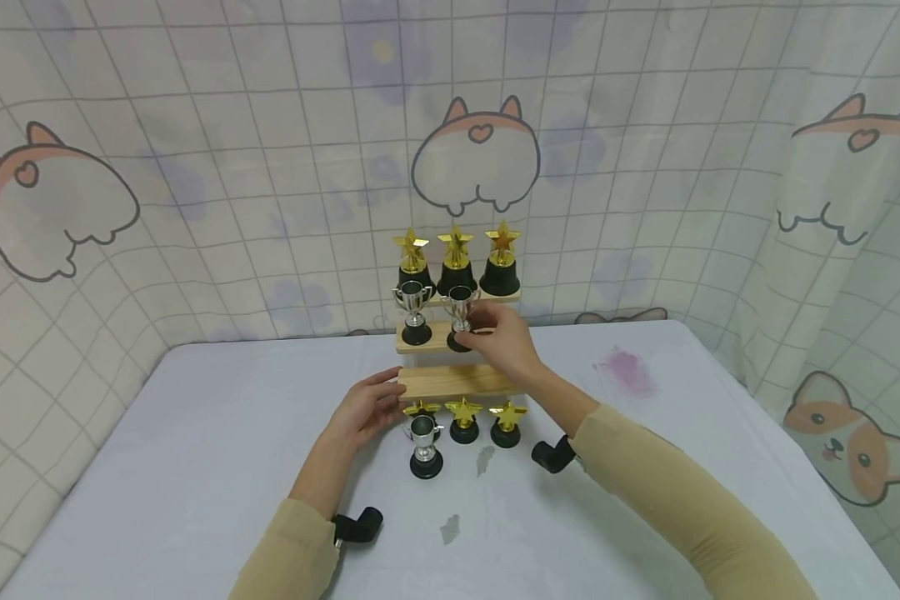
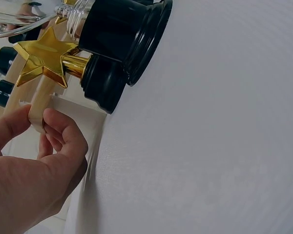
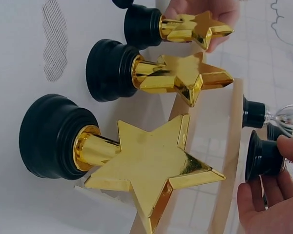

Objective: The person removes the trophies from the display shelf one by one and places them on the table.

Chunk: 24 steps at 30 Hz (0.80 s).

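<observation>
Right hand (image 1: 506,337) pinches black-based silver cup (image 1: 461,302); left hand (image 1: 363,410), pale wooden bottom shelf (image 1: 457,382). Three black-based gold stars (image 1: 457,277), another cup (image 1: 416,310) up; lower stars (image 1: 463,413), front cup (image 1: 424,450) seem left.

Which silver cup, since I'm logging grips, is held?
The cup at the middle shelf that the right hand grips by its base; its left neighbour and the table cup are untouched.
</observation>
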Each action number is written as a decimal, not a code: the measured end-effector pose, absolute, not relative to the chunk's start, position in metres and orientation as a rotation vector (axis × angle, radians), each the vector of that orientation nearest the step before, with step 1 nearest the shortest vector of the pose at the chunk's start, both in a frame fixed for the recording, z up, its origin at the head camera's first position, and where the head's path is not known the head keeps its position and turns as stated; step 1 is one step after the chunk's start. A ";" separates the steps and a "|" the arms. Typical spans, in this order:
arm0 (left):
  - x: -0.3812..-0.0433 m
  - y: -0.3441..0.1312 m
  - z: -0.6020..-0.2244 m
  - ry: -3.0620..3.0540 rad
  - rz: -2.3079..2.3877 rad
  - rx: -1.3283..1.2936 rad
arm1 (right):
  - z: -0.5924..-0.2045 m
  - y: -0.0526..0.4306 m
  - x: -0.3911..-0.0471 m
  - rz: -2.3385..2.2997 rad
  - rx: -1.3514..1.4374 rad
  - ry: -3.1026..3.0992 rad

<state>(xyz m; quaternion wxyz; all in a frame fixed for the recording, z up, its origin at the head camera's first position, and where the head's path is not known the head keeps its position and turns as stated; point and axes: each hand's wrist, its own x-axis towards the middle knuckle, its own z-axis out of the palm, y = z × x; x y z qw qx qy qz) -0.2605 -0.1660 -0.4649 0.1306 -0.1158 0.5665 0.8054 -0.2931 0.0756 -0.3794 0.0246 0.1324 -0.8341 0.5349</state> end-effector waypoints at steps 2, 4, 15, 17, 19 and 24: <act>-0.261 -0.166 -0.465 1.642 2.340 -0.340 | -0.379 0.077 -0.290 1.655 0.423 -2.573; -0.260 -0.166 -0.465 1.641 2.340 -0.347 | -0.378 0.078 -0.286 1.662 0.439 -2.557; -0.260 -0.166 -0.465 1.626 2.351 -0.343 | -0.380 0.085 -0.273 1.691 0.449 -2.510; -0.260 -0.166 -0.465 1.628 2.351 -0.342 | -0.380 0.086 -0.271 1.694 0.446 -2.509; -0.260 -0.166 -0.465 1.634 2.345 -0.335 | -0.379 0.087 -0.268 1.702 0.444 -2.507; -0.260 -0.167 -0.464 1.637 2.342 -0.317 | -0.379 0.090 -0.261 1.717 0.414 -2.523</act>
